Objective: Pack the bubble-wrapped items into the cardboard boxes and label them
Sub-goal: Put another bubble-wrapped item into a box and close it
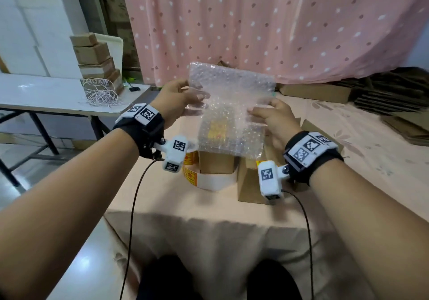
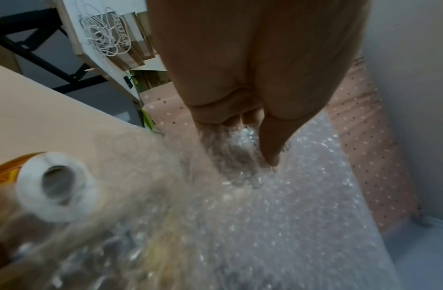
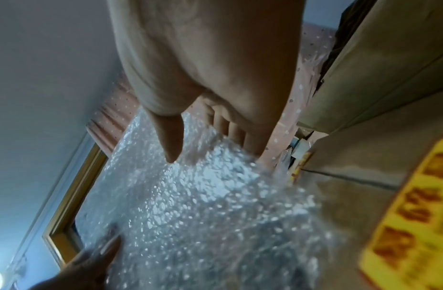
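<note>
Both bare forearms carry a black fabric wrist strap [image 1: 144, 135] topped with white blocks printed with black-and-white square markers, a white marker-covered camera housing [image 1: 270, 180] bolted beside each, and a thin black cable [image 1: 133, 207] trailing down.

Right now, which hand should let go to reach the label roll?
Left, probably. The left hand holds the bubble wrap on the same side as the label roll, which sits below its wrist. The right hand can hold the wrap meanwhile.

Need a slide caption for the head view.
Both hands, left and right, hold a bubble-wrap sheet above cardboard boxes.
</note>
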`<state>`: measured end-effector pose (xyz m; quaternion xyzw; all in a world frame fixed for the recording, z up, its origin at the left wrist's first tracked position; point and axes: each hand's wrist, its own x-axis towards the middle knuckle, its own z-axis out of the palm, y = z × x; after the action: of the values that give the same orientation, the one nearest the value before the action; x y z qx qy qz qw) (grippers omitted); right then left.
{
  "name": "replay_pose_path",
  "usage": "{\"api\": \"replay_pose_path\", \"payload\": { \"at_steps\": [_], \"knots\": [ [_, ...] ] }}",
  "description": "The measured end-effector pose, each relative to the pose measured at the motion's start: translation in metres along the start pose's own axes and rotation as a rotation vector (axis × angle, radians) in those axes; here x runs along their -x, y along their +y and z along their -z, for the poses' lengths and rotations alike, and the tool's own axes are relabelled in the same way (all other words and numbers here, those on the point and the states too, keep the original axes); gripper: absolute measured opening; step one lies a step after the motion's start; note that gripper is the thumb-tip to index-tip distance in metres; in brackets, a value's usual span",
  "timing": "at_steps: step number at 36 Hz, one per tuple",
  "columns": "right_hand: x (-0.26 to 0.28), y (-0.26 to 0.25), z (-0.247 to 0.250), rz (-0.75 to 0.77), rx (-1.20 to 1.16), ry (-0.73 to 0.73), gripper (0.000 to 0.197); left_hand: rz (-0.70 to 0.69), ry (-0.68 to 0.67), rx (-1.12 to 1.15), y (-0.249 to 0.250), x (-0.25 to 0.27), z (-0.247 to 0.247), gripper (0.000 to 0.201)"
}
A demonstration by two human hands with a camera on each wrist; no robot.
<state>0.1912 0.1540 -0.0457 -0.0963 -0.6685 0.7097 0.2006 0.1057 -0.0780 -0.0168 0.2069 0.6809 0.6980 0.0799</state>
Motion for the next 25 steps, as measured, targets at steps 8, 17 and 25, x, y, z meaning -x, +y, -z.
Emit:
{"api": "replay_pose_path", "payload": {
  "at_steps": [8, 17, 25],
  "knots": [
    [0.005, -0.013, 0.011, -0.026, -0.052, -0.081, 0.013, -0.066, 0.029, 0.089, 0.016, 0.004, -0.01, 0.035],
    [0.015, -0.024, 0.023, -0.01, -0.125, -0.094, 0.018, -0.001, -0.059, -0.087, 0.015, 0.01, -0.012, 0.037],
    [0.031, -0.034, 0.027, -0.02, -0.246, -0.217, 0.067, 0.016, -0.115, -0.007, 0.019, 0.011, -0.018, 0.029]
  ]
}}
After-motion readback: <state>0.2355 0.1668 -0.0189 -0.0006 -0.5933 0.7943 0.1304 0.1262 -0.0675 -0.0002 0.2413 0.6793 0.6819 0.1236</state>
